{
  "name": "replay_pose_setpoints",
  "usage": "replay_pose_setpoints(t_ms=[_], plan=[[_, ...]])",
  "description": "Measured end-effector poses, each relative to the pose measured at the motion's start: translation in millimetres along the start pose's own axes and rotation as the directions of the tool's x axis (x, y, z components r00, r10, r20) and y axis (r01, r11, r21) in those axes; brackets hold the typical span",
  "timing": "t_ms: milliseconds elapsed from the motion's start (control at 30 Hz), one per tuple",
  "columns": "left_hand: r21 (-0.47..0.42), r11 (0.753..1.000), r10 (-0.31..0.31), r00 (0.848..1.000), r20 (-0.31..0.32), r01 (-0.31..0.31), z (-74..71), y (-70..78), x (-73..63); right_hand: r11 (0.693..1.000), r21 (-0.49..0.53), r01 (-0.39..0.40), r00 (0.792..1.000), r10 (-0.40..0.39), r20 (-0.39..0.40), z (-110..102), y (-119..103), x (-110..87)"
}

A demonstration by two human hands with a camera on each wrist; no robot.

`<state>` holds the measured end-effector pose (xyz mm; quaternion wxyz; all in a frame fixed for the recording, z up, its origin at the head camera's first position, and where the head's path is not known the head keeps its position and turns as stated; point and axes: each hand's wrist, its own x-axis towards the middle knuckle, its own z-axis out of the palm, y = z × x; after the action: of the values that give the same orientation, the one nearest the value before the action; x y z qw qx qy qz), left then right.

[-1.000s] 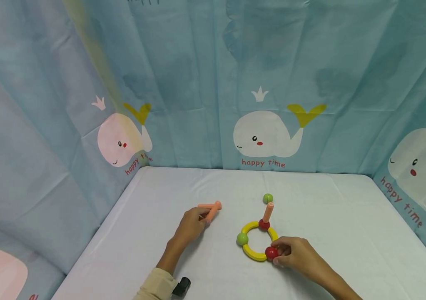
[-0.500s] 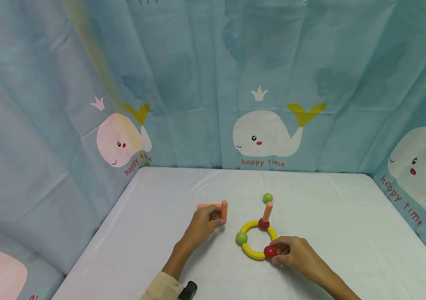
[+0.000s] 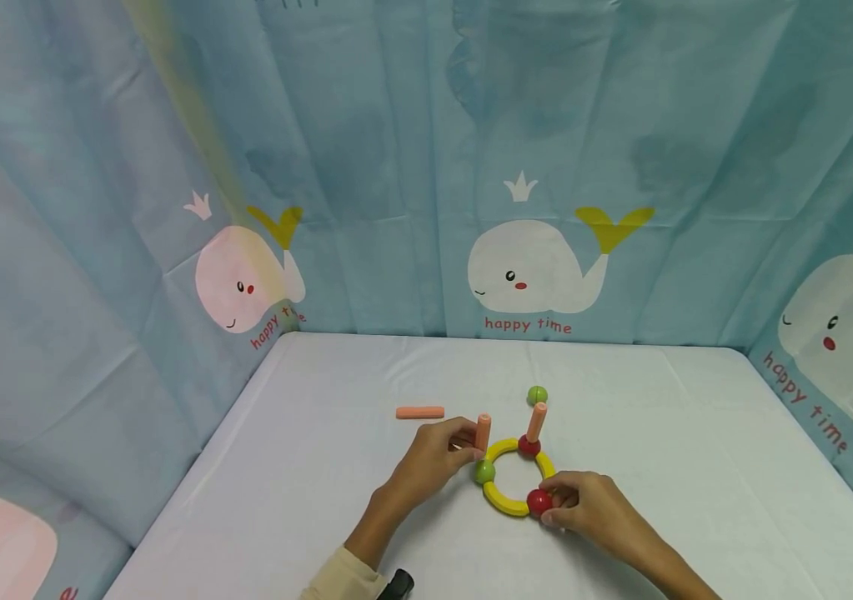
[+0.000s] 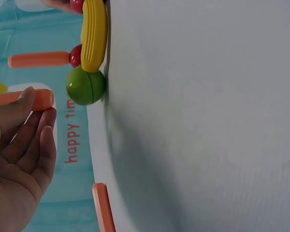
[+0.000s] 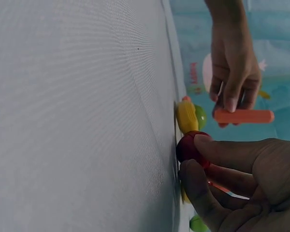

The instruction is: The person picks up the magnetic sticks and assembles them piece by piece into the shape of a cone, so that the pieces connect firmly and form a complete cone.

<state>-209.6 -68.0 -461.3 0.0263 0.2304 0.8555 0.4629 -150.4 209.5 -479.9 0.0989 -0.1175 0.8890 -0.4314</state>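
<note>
Hands (image 3: 429, 461) (image 3: 594, 504) at ring (image 3: 502, 499), far edge (image 3: 621, 347) well apart

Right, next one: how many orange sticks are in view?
3: one stick held in the left grip, a second stick standing on the far red ball, a third stick lying on the white table.

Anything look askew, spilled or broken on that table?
Nothing stands out. The ring looks flat and unbroken where visible, though the right hand hides part of it. The upright stick stands in the far red ball. The lying stick and loose green ball simply sit apart, no damage showing.
</note>
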Motion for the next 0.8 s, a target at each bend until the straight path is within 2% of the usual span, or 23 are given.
replay_pose_setpoints(t_ms=[400, 800], plan=[[0.02, 1.0, -0.016, 0.999, 0.033, 0.015, 10.6, 0.7, 2.1, 1.0, 0.016, 0.006, 1.0, -0.006, 0.004, 0.7, -0.3, -0.2], [0.037, 0.999, -0.028, 0.999, 0.038, 0.026, 14.4, 0.4, 1.4, 1.0, -0.008, -0.008, 1.0, 0.008, -0.006, 1.3, -3.5, 0.3]])
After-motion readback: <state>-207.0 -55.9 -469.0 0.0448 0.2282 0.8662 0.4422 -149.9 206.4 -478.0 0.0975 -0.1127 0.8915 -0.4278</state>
